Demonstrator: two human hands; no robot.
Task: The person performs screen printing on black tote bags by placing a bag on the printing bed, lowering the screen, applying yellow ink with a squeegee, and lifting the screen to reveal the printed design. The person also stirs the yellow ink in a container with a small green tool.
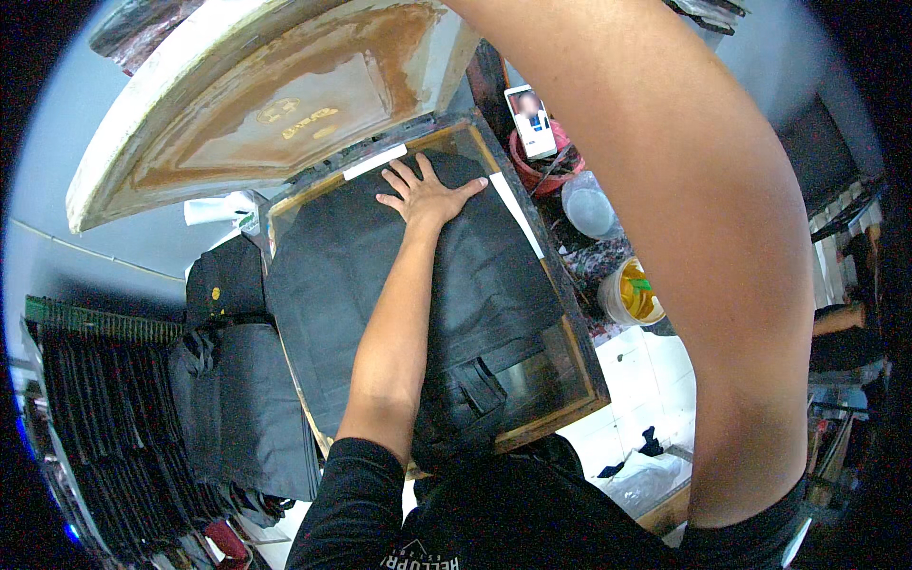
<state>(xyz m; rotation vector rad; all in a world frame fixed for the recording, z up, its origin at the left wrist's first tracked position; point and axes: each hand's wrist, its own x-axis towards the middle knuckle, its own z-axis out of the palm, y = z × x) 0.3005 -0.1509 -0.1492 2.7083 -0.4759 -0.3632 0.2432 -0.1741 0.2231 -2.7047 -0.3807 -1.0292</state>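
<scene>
My left hand (pixel 425 198) lies flat with its fingers spread on a black fabric bag (pixel 494 285), near the bag's far edge. The bag is laid out on a wood-framed board (pixel 578 356), and a dark strap (pixel 484 385) shows at its near end. Beyond it, a screen-printing frame (pixel 252 114) stands tilted up, its mesh stained brown with small yellow marks. My right arm (pixel 703 190) reaches up along the right side and passes out at the top edge near the raised frame. The right hand itself is out of sight.
Black bags (pixel 242 399) are stacked left of the board, beside a green rack (pixel 104 318) of dark pieces. On the right are a phone (pixel 530 122) over a red container, a translucent tub (pixel 589 207) and a cup of yellow ink (pixel 632 293). Another person's arm (pixel 838 321) shows far right.
</scene>
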